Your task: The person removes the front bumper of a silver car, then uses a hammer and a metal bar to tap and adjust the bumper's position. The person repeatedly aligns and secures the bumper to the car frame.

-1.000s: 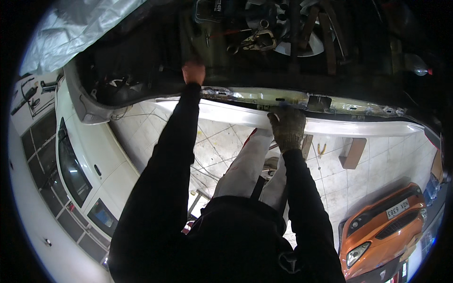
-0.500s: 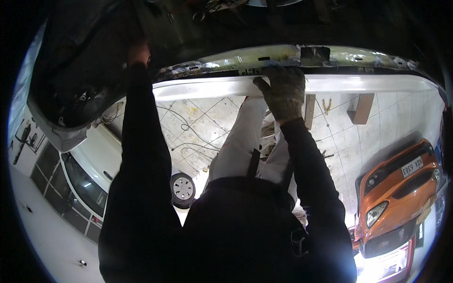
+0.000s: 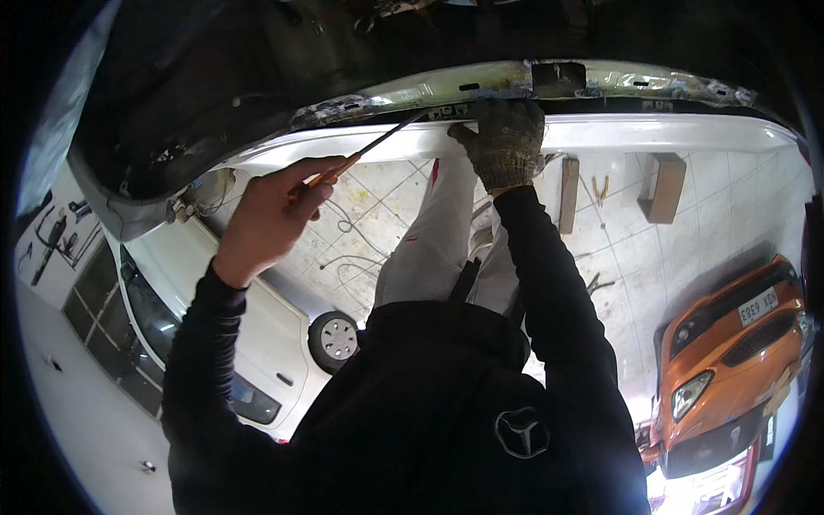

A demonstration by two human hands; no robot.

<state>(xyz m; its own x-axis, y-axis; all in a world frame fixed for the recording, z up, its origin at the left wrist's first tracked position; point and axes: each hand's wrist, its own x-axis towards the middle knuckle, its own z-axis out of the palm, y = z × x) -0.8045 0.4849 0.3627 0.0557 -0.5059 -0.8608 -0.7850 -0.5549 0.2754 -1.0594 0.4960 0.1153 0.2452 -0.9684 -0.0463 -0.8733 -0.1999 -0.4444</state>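
**Orange-handled screwdriver (image 3: pixel 375 144) with slim metal shaft, at the upper edge of a long, curved white panel (image 3: pixel 669 133)**

My bare left hand (image 3: pixel 270 215) is closed round the screwdriver's handle; the tool's tip meets that edge left of my right hand (image 3: pixel 508 148), gloved in grey-brown knit and laid over the edge; its fingertips are hidden, so from my remote seat I cannot tell whether it grips.

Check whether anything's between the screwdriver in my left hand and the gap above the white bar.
Nothing visible is. The screwdriver in your left hand crosses the white bar, its tip by the gap; I can't tell whether it touches. Your gloved right hand is right of the tip, not between.
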